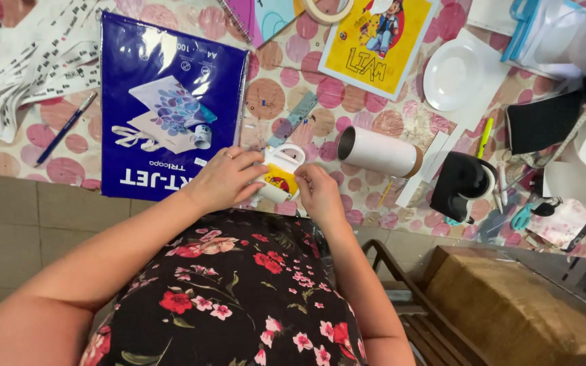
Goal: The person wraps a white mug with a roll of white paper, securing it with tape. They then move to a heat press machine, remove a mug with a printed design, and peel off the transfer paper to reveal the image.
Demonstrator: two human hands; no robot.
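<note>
1. Table (171,13): covered in a cloth of pink and brown dots, filling the upper half of the view; floor tiles below at left.
2. Blue pack (171,102): large glossy paper packet, flat on the table, just left of the hands.
3. Paper strips (28,61): white printed bands heaped at the far left corner.
4. Yellow print (378,41): sheet with a cartoon picture, lying at the top centre.
5. Wooden crate (510,305): lower right, beside the table edge, below a dark chair frame.
6. White cylinder (380,152): blank tumbler lying on its side, just right of the hands.
7. Black mug (466,183): on its side, right of the cylinder.
8. White plate (452,74): upper right, on white paper.
9. Left hand (222,177): fingers curled round the left side of the mug, gripping it; ring on one finger.
10. Right hand (320,192): fingertips pinched on the mug's right edge, touching the yellow design.
11. Mug (281,173): small, white, with a yellow and red design, handle upward; held between both hands at the near table edge, between the blue pack and the white cylinder.
12. Blue pen (66,129): left of the blue pack, diagonal.
13. Tape roll (327,10): top edge, partly cut off.
14. Green marker (485,137): above the black mug.
</note>
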